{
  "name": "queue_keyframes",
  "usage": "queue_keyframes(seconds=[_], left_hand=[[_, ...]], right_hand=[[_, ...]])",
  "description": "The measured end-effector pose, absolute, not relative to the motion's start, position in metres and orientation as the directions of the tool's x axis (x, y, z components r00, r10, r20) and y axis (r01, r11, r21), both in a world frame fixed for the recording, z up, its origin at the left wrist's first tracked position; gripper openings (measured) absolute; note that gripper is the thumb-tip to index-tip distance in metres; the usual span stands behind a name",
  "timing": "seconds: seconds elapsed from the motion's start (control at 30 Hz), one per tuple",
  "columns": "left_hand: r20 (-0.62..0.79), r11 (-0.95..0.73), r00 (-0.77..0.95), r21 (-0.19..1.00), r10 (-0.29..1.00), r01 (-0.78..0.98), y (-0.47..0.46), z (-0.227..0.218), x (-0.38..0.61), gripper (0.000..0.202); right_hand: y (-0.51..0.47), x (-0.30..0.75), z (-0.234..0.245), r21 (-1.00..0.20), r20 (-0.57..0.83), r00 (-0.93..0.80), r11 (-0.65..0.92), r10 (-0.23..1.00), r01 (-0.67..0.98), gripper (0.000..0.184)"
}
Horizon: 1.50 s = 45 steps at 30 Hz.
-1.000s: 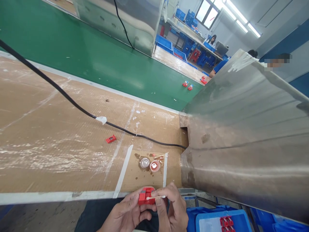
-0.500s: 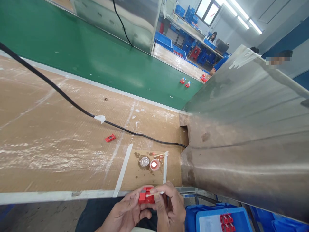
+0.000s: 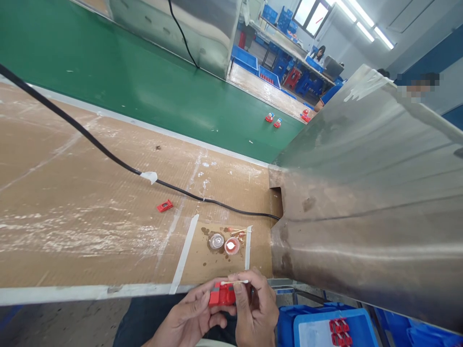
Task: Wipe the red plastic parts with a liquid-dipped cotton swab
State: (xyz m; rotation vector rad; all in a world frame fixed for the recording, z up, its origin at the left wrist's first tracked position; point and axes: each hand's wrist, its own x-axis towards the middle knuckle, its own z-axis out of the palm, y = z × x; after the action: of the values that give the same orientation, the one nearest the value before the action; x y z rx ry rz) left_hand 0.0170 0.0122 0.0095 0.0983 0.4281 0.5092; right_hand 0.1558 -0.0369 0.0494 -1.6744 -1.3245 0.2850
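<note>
Red part [image 3: 222, 297], compact and blocky, held just off the near edge of the worktop [image 3: 108, 270], toward the near right corner; the left hand [image 3: 193, 308] grips it, thumb at its left end, fingers curled behind and below, parted only by the part's width; the right hand [image 3: 255, 303] pinches a cotton swab [image 3: 244, 281] between thumb and forefinger — nearly closed — at the part's upper edge; whether the swab's tip touches cannot be told. Judged by look, the part is light, stiff plastic, hard to crush but slippery if wet; its outer ends offer the surest hold; the swab is lighter, its thin stick prone to bending — best taken mid-length, clear of both soft tips.
</note>
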Motion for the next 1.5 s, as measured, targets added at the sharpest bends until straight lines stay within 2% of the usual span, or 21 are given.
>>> queue_keyframes(seconds=[0.43, 0.87, 1.13, 1.27, 1.33, 1.5], left_hand=[[-0.332, 0.866, 0.799, 0.184, 0.501, -0.466, 0.009, -0.003, 0.018, 0.039], [-0.341, 0.847, 0.781, 0.111, 0.524, -0.520, 0.007, 0.000, 0.019, 0.035], [-0.388, 0.842, 0.757, 0.110, 0.525, -0.528, 0.007, 0.005, 0.021, 0.037], [-0.383, 0.835, 0.751, 0.115, 0.538, -0.539, 0.006, 0.003, 0.022, 0.037], [-0.369, 0.829, 0.752, 0.108, 0.546, -0.549, 0.006, 0.002, 0.022, 0.035], [-0.371, 0.826, 0.747, 0.121, 0.552, -0.550, 0.005, 0.003, 0.022, 0.034]], right_hand=[[-0.046, 0.146, 0.052, -0.791, 0.332, 0.469, -0.029, 0.818, 0.611, 0.023], [-0.049, 0.142, 0.047, -0.836, 0.357, 0.482, 0.042, 0.800, 0.548, 0.016], [-0.052, 0.143, 0.047, -0.648, 0.563, 0.375, 0.111, 0.737, 0.754, 0.014], [-0.051, 0.142, 0.041, -0.596, 0.661, 0.383, 0.141, 0.646, 0.791, 0.012], [-0.050, 0.142, 0.039, -0.578, 0.683, 0.368, 0.159, 0.631, 0.800, 0.013], [-0.052, 0.142, 0.040, -0.573, 0.658, 0.319, 0.179, 0.682, 0.800, 0.014]])
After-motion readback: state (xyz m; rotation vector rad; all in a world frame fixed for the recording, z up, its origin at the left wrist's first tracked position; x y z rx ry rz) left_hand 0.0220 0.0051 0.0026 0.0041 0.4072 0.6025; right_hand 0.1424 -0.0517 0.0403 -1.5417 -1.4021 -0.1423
